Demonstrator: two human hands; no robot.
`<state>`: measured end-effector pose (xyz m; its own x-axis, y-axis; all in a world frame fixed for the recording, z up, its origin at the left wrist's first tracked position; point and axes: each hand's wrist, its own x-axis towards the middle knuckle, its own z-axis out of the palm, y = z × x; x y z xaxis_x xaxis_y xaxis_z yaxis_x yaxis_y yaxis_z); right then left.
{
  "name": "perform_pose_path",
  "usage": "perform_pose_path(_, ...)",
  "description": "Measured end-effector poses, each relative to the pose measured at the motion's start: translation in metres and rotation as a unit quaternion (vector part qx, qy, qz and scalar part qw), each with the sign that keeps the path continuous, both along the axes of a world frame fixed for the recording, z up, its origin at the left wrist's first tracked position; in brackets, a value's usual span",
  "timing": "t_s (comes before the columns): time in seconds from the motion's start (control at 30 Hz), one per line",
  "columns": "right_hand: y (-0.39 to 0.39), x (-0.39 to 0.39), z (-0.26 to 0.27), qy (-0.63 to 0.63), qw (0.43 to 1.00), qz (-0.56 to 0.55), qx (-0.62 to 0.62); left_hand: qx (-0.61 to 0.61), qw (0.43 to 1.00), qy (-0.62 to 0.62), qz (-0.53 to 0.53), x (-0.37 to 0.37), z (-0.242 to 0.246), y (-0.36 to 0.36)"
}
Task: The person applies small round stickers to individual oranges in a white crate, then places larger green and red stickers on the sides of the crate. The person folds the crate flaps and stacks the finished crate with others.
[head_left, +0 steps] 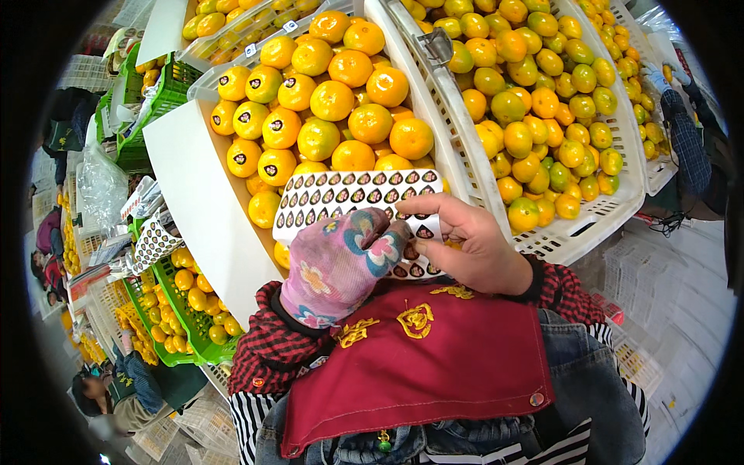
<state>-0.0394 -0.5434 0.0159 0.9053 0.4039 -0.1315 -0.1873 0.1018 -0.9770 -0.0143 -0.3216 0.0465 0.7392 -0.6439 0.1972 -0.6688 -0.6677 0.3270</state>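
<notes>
A white sheet of dark stickers (349,192) lies over the near end of an open carton of orange and yellow-green mandarins (331,100). My left hand (346,264), in a pink flowered glove, grips the sheet near its middle. Bare, my right hand (476,241) is at the sheet's right part, thumb and forefinger close to the gloved fingertips; whether it pinches a sticker cannot be told. Several mandarins at the carton's left side, such as this stickered mandarin (281,128), bear a dark sticker; those further right show none.
A white plastic crate (628,200) full of loose mandarins stands to the right of the carton. The carton's white flap (203,197) spreads left, beside green crates (200,343) of fruit and another sticker sheet (156,241). Co-workers are at the far left, lower left and upper right.
</notes>
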Motion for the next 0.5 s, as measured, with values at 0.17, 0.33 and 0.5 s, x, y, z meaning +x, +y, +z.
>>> perform_pose_path(0.17, -0.006, 0.008, -0.006, 0.146, 0.984, 0.038, 0.096, -0.015, 0.999, 0.039, -0.033, 0.007, -0.002, 0.002)
perform_pose_path(0.33, -0.026, 0.021, -0.008, 0.203, 0.978, -0.015, 0.053, -0.34, 0.786, 0.383, 0.346, 0.061, 0.005, 0.031)
perform_pose_path(0.5, -0.033, 0.023, -0.018, 0.15, 0.988, -0.013, 0.02, 0.021, 0.973, 0.062, 0.22, 0.108, -0.061, 0.044)
